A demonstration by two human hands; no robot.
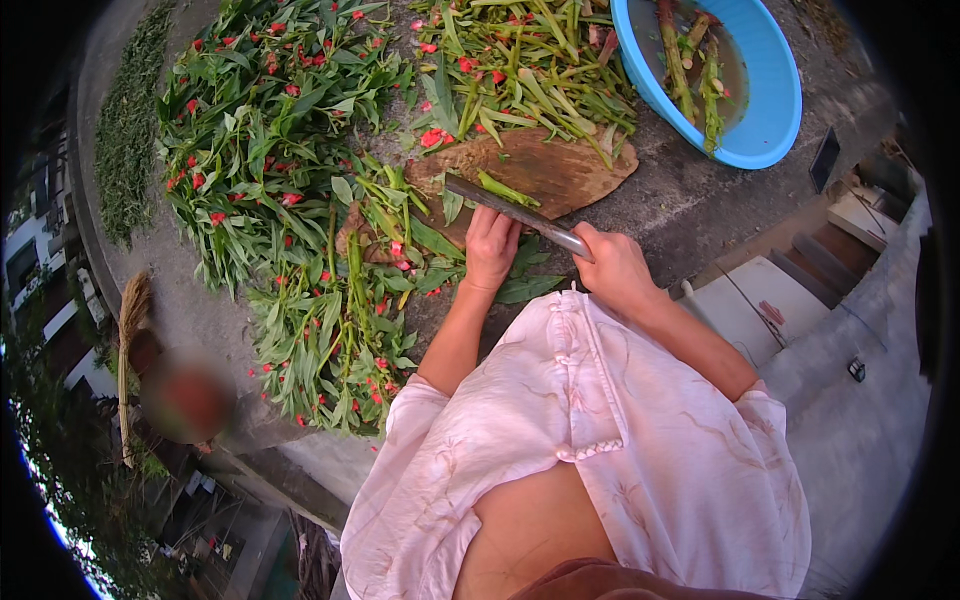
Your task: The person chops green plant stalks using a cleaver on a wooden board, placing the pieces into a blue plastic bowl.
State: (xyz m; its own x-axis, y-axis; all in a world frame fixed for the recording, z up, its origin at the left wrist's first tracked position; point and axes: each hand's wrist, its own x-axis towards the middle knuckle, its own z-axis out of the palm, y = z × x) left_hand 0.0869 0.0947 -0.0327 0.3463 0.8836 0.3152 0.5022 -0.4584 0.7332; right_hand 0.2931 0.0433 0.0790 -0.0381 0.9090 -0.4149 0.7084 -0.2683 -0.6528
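My right hand grips the handle end of a long dark-bladed knife. The blade slants up and left across a worn wooden chopping board. Just beyond the blade lies a cut green stem piece. My left hand is right beside the blade on the near side, fingers curled down over a leafy stem; the gripped part is mostly hidden. Leafy plants with red flowers lie left of my forearm. Past the board is a heap of split green stems.
A large leafy pile with red blossoms covers the left of the concrete surface. A blue basin holds murky water and thick stalks. A phone-like dark slab lies near the right edge. A straw broom is far left.
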